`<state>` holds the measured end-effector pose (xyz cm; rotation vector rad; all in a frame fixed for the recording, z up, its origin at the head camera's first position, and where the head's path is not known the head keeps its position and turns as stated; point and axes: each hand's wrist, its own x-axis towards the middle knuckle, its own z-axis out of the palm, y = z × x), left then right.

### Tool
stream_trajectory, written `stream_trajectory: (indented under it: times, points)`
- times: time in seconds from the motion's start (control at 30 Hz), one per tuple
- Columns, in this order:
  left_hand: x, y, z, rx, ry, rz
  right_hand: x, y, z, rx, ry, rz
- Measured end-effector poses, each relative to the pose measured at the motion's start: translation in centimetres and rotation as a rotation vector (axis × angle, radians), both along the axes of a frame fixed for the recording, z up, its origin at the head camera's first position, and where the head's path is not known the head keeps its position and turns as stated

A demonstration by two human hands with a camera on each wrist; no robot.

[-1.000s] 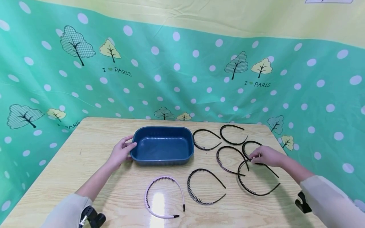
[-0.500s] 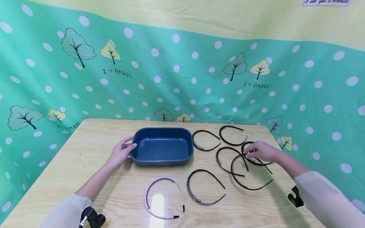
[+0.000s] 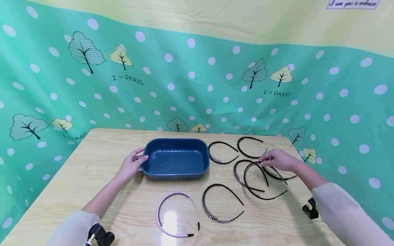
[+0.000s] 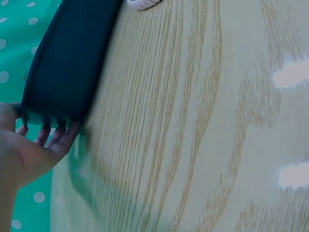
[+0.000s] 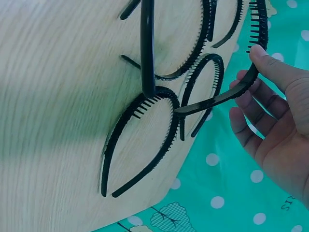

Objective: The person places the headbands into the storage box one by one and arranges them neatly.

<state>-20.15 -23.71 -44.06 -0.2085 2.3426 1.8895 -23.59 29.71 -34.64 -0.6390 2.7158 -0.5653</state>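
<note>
My left hand (image 3: 130, 166) holds the left end of a dark blue plastic basin (image 3: 175, 177). In the left wrist view its thumb is at the rim and its fingers lie against the outside (image 4: 53, 104). At the right, my right hand (image 3: 279, 160) pinches a black toothed headband (image 3: 245, 177) by its curved part, raised above the table with both ends hanging free. The right wrist view shows the thumb on its toothed band (image 5: 260, 29). Beneath it lie a dark headband (image 3: 235, 171) and another black headband (image 3: 287, 178), partly hidden by the hand.
Two black headbands (image 3: 209, 152) (image 3: 238, 147) lie at the back right. Nearer the front are a black headband with a glittery side (image 3: 204, 201) and a lilac headband (image 3: 158, 212). A patterned green cloth (image 3: 191, 89) hangs behind the wooden table (image 3: 101, 150).
My right hand has moved left and slightly away from me, carrying the black headband over the other headbands. The left hand and basin have stayed in place.
</note>
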Motion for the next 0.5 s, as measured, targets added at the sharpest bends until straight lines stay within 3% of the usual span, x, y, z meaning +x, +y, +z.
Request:
stream_trajectory:
  times: [0.5]
  points:
    - [0.1,0.1,0.0,0.004,0.002,0.002,-1.3,-1.5,0.7,-0.034,0.026,-0.030]
